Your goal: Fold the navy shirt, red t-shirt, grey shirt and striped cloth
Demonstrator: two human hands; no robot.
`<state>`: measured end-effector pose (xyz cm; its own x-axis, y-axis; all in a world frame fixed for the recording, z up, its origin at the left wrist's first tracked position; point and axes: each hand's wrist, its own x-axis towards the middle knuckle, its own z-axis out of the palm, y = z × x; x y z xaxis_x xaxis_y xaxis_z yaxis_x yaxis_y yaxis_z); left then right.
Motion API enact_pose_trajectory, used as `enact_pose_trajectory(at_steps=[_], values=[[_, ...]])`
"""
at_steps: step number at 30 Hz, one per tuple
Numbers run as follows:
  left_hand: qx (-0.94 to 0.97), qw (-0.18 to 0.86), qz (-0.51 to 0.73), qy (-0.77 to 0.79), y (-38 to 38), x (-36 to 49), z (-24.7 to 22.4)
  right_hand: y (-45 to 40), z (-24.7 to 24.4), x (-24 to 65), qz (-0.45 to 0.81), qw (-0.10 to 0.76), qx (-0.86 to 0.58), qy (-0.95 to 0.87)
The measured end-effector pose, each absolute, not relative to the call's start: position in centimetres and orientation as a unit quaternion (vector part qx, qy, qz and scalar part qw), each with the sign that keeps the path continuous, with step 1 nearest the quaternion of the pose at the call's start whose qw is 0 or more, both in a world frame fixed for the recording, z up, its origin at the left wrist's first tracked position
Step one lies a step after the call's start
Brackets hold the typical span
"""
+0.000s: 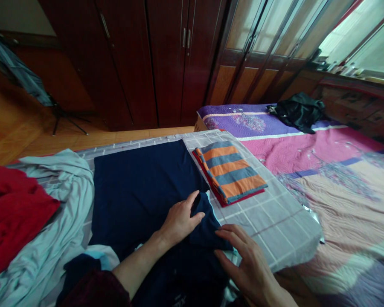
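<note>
Navy garment (141,187) is spread on the checked surface (275,230), mid-left, far part flat, near part rumpled under the forearms. For good handling, the big panel should be left undisturbed and square while the small folded part (206,228) at its right edge is worked. That part is best smoothed flat, corners pulled out gently, pale blue edging (215,209) lined up, no creases trapped.

Left hand (183,216) is spread, thumb and forefinger apart around the raised cloth. Right hand (249,258) is placed at the edging's near end, thumb and fingertips apart; whether cloth is pinched cannot be told.

Counts, big to small: one bed (333,147); one surface; one navy garment; two loose garments at left, one pale (73,183), one red (16,209); one black item (302,111) on the bed; two folded pieces right of the navy one, striped (233,172) on top, dark red (214,187) beneath; two hands.
</note>
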<state>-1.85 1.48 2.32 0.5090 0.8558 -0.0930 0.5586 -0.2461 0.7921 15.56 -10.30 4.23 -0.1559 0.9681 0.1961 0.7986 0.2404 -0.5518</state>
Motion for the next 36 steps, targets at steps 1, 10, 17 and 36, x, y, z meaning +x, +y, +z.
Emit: enact_pose_trajectory(at_steps=[1, 10, 17, 36], values=[[0.776, 0.394, 0.171, 0.463, 1.3, -1.7, 2.4, -10.7, 3.8, 16.4, 0.158, 0.238, -0.61, -0.739], [0.667, 0.498, 0.302, 0.465, 2.6, -2.3, 1.5, -13.0, 0.9, 17.6, 0.141, 0.194, -0.677, -0.696], [0.711, 0.459, 0.223, 0.485, 3.9, -3.4, 1.0, -12.9, 0.8, 16.0, 0.094, 0.193, -0.635, -0.742], [0.855, 0.139, 0.142, 0.478, 3.2, -3.8, 3.2, -12.8, 2.8, 14.8, 0.176, 0.126, -0.538, -0.815]])
